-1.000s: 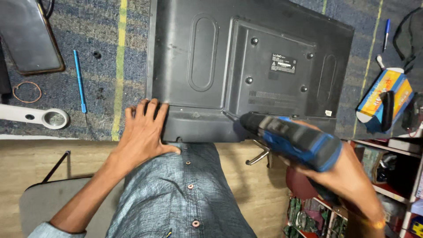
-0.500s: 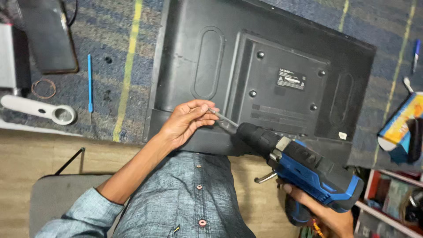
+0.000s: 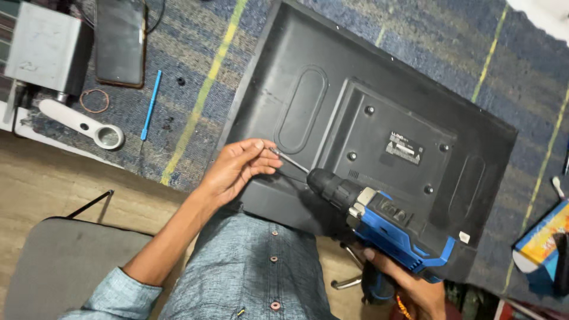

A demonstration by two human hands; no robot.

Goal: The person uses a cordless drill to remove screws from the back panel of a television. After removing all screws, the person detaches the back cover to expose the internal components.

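A blue and black cordless drill (image 3: 379, 222) lies low and right of centre in the frame, its long bit (image 3: 288, 160) slanting up-left onto the black back cover of a flat television (image 3: 379, 89) that fills the middle and right, face down on a blue-grey striped cloth (image 3: 195, 71) over the bench; a small rectangular black label with pale print (image 3: 405, 148) sits on the raised centre panel, and a tiny white sticker (image 3: 464, 237) near the lower right corner of the cover; at the right edge an orange and blue carton (image 3: 548, 234) lies on the cloth. The right hand (image 3: 409, 287) comes up from the bottom edge, fingers clenched around the drill's grip; the left hand (image 3: 237, 169) reaches in from the lower left, forearm bare below a rolled denim sleeve, fingers (image 3: 264, 160) pinched at the bit's tip against the cover. At upper left lie a dark phone (image 3: 120, 41), a grey box (image 3: 44, 47), a white magnifier (image 3: 83, 124), a rubber band (image 3: 95, 101) and a blue pen-like tool (image 3: 150, 104).
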